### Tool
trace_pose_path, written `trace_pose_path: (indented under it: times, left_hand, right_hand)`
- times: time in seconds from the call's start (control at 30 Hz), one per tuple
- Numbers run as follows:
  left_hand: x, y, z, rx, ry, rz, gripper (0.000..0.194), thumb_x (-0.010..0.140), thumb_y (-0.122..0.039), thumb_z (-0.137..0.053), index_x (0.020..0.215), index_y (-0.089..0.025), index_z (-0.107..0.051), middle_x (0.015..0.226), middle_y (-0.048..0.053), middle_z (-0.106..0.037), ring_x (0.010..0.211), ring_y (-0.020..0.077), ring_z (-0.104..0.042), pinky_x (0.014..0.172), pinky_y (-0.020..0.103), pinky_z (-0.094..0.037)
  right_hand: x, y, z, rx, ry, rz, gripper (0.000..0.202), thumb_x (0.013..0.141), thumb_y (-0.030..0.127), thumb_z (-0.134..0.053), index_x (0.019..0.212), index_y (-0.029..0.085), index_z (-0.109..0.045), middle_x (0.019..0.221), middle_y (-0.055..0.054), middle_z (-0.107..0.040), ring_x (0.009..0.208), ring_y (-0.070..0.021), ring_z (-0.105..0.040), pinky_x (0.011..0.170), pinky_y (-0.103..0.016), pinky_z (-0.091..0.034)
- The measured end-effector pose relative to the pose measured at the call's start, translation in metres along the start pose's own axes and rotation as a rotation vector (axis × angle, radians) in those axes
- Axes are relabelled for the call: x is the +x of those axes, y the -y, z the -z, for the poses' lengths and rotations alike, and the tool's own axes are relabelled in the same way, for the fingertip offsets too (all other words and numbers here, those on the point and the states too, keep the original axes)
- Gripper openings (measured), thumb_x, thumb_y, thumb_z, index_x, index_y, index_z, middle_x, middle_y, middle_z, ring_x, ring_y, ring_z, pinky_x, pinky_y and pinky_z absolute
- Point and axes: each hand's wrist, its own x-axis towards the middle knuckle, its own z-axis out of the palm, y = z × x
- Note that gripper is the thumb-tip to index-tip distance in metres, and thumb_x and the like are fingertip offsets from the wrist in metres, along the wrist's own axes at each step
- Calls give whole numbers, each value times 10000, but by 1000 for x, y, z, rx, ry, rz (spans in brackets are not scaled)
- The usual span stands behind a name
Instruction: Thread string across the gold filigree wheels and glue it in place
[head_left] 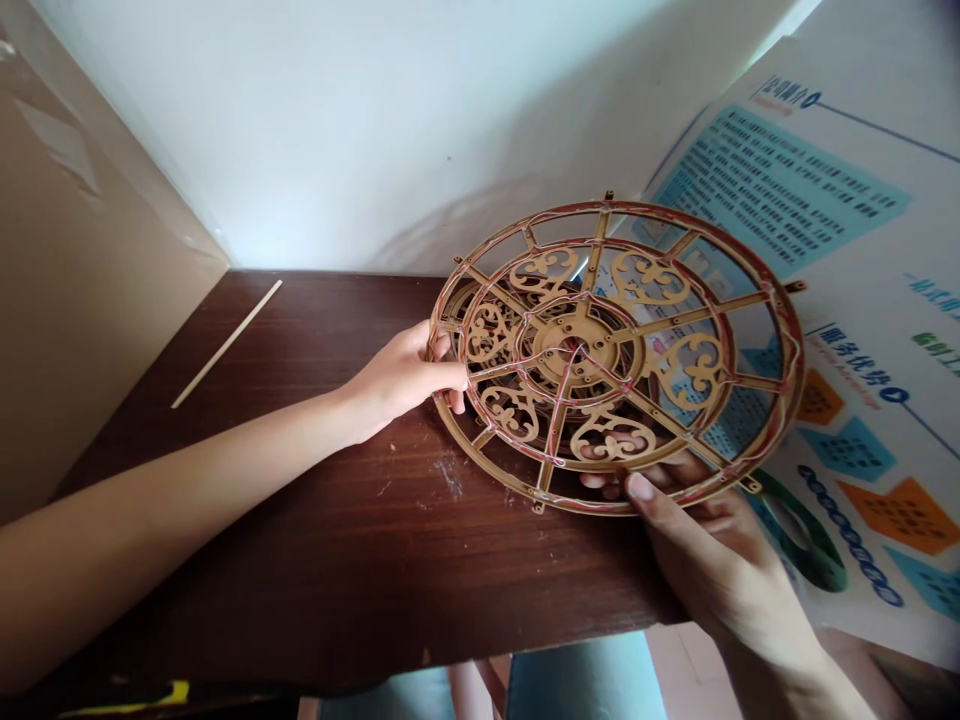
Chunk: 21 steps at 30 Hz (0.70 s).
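A round golden-brown openwork frame (592, 462) with spokes, scroll ornaments and red and white wires along its rings is held tilted above the dark wooden table. My left hand (409, 378) grips its left rim, thumb on top and fingers curled under. At the lower right rim, my right hand (701, 530) is closed on the same frame, with the thumb on the edge and the fingers partly seen through the gaps. Beneath it, more scrollwork like it shows through the openings, partly hidden.
The dark wooden tabletop (315, 560) meets a white wall (337, 130) at the back. A thin pale stick (226, 344) lies at left, near a cardboard panel (82, 260). On the right stands a printed poster (817, 270), with a green ring-shaped object (821, 560) before it.
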Motion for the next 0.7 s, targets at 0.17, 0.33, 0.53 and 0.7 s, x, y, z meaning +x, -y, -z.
trace_pose_path:
  times: [0.17, 0.33, 0.53, 0.7]
  left_hand:
    - [2, 3, 4, -27, 76, -41, 417, 759, -122, -739, 865, -249, -356, 733, -57, -611, 647, 169, -687, 686, 361, -456]
    - [3, 0, 15, -92, 204, -11, 402, 798, -116, -749, 880, -244, -376, 789, -42, -672, 664, 167, -714, 678, 337, -493]
    - [5, 0, 27, -180, 321, 12, 302, 813, -132, -773, 884, -227, -496, 809, -2, -720, 687, 173, -714, 674, 326, -512]
    - [9, 1, 28, -359, 189, 67, 187, 829, -204, -820, 912, -186, -653, 821, 17, -720, 705, 144, -664, 691, 294, -547]
  right_hand:
    - [2, 4, -6, 126, -63, -21, 422, 928, 401, -814, 1337, 325, -738, 1247, -73, -795, 1365, -360, -652, 1074, -502, -619]
    - [5, 2, -12, 306, -93, -22, 328, 1013, 453, -675, 1311, 346, -764, 1334, -52, -773, 1422, -341, -621, 1174, -533, -557]
    - [17, 12, -17, 359, -204, -19, 413, 1048, 616, -544, 1109, 336, -841, 1182, -66, -827, 1330, -344, -695, 1184, -551, -549]
    - [17, 12, -9, 282, -174, -37, 307, 1032, 525, -599, 1019, 333, -839, 1032, -49, -846, 1175, -329, -777, 1130, -526, -595]
